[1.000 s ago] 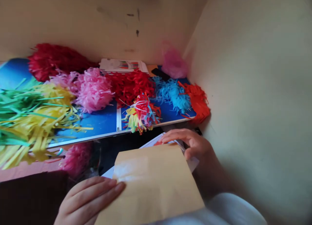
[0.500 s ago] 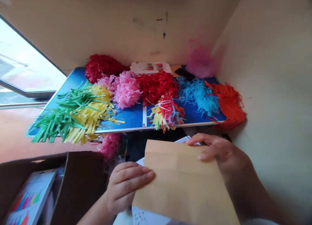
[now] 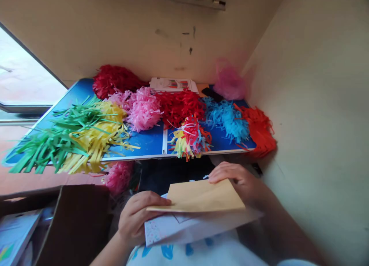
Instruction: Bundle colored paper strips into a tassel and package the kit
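Tan paper, its near edge free, covers part of a printed white sheet. The left hand, nearly closed, grips the paper's left edge; the right hand, fingers curled, holds its far right, thumb hidden. A cardboard box is cut off at left. Beyond, green fringe overhangs the blue table.

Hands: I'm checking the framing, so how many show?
2: the left hand at the left edge of the tan paper, the right hand at its far edge.
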Available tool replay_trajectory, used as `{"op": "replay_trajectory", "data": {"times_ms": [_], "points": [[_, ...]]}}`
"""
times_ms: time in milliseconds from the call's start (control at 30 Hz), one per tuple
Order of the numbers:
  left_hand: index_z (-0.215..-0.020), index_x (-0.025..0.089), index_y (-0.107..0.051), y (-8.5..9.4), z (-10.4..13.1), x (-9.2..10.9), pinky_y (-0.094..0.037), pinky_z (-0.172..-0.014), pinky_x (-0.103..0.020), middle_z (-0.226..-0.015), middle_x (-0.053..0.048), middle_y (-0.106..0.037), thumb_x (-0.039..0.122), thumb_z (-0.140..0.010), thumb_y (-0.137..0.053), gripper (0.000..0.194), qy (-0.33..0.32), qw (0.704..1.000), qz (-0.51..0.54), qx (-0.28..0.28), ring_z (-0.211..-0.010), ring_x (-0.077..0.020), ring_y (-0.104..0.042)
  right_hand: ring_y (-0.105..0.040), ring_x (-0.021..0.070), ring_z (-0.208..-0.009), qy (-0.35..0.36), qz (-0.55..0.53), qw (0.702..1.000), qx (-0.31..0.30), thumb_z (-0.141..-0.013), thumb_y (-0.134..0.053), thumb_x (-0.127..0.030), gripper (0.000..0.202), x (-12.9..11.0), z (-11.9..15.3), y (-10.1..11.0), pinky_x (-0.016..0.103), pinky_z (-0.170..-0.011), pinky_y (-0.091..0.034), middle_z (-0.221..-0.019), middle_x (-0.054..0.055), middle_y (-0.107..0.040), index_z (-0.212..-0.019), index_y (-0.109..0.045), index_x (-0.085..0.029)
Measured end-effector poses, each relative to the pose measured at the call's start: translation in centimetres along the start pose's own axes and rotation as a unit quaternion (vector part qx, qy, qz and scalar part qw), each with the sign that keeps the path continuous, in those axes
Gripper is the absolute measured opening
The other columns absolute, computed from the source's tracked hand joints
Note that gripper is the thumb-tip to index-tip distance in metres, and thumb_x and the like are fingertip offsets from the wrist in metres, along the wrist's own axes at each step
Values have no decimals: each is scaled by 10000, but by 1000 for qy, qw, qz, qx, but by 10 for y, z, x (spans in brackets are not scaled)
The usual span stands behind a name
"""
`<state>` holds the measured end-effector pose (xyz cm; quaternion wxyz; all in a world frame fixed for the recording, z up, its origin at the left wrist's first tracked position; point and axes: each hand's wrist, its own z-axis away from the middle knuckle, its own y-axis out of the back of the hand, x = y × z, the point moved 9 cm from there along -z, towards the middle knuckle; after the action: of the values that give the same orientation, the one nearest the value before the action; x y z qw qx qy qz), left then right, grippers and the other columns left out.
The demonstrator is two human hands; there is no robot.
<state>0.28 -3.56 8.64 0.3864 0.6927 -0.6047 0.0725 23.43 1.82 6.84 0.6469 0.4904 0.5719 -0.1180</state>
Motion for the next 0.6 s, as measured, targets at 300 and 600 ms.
{"op": "replay_trajectory", "data": {"times_ms": [300, 600], "points": [[-587, 176, -731, 13, 33, -65, -521, -515, -238, -661, -64, -715, 506, -719, -743, 355, 264, 961, -2, 77, -557, -172, -647, -648, 187, -649, -94, 34, 994, 45, -821, -651, -489, 326, 25, -25, -4, 269, -633, -510, -682, 33, -710, -739, -743, -188], [-664, 178, -742, 86, 74, -101, -542, -605, -345, -680, -77, -690, 436, -648, -791, 263, 298, 926, 93, 210, -654, -228, -622, -693, 244, -734, -157, -256, 893, 336, -656, -712, -573, 499, 84, -163, 60, 342, -615, -553, -832, 73, -739, -932, -647, -162]]}}
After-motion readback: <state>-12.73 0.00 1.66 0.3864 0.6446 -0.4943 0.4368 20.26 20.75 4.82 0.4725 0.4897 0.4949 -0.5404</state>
